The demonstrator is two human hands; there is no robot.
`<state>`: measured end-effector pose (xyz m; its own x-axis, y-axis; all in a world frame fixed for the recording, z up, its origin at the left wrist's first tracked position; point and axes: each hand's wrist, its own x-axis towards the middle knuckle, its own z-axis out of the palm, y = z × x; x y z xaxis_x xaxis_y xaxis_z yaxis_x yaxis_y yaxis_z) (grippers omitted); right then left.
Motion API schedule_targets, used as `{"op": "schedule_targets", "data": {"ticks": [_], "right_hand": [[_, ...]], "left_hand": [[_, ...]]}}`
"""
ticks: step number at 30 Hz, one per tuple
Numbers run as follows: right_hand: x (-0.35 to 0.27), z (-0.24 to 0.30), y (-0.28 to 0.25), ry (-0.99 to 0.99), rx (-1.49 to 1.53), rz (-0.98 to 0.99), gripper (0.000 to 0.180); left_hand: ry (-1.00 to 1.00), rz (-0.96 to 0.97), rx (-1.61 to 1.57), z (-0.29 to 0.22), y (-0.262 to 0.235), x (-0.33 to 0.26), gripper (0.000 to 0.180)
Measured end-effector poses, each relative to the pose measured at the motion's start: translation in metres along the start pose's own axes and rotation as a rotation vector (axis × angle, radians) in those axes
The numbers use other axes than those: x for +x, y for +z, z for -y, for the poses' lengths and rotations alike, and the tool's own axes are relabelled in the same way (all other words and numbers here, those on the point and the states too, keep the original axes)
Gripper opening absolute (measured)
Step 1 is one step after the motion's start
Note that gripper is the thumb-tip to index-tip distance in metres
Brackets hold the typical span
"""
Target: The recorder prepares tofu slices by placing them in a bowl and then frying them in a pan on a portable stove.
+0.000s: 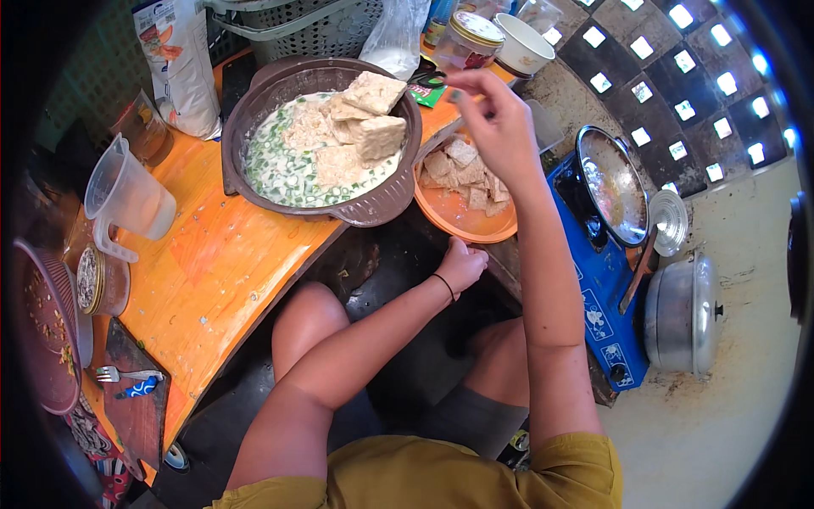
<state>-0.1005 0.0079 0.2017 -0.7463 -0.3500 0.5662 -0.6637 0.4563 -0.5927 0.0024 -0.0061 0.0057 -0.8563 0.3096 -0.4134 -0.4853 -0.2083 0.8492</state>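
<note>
Bowl [322, 136] sits on orange table [212, 263]; right hand [500, 127] grip pinched, contents unclear.

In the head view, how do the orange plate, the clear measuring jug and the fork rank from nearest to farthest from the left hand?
From the left hand:
1. Orange plate, just above it at the table edge.
2. Clear measuring jug, far left on the table.
3. Fork, lower left, on the dark board.

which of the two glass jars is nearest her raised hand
The gold-lidded glass jar at the table's far end, just beyond the right hand. The other jar sits far off at the table's left side.
</note>
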Motion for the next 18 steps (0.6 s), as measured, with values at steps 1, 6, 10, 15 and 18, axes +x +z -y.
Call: {"op": "schedule_targets", "data": {"ticks": [1,6,10,15,18], "right_hand": [[-0.005,-0.021,-0.005,0.164,-0.052,-0.065,0.020],[-0.051,-0.129,0.010,0.366,-0.324,0.105,0.024],[-0.065,-0.147,0.028,0.388,-0.582,0.236,0.037],[-0.059,-0.157,0.033,0.425,-0.667,0.299,0.043],[-0.061,-0.152,0.025,0.405,-0.638,0.234,0.040]], "left_hand": [[0.001,-0.006,-0.001,0.001,0.003,0.001,0.047],[-0.001,-0.016,-0.010,0.000,0.006,-0.004,0.048],[0.001,-0.019,0.000,-0.002,0.006,-0.004,0.047],[-0.022,-0.014,0.001,0.000,0.008,-0.001,0.046],[-0.018,-0.024,-0.007,0.001,0.007,0.000,0.045]]}}
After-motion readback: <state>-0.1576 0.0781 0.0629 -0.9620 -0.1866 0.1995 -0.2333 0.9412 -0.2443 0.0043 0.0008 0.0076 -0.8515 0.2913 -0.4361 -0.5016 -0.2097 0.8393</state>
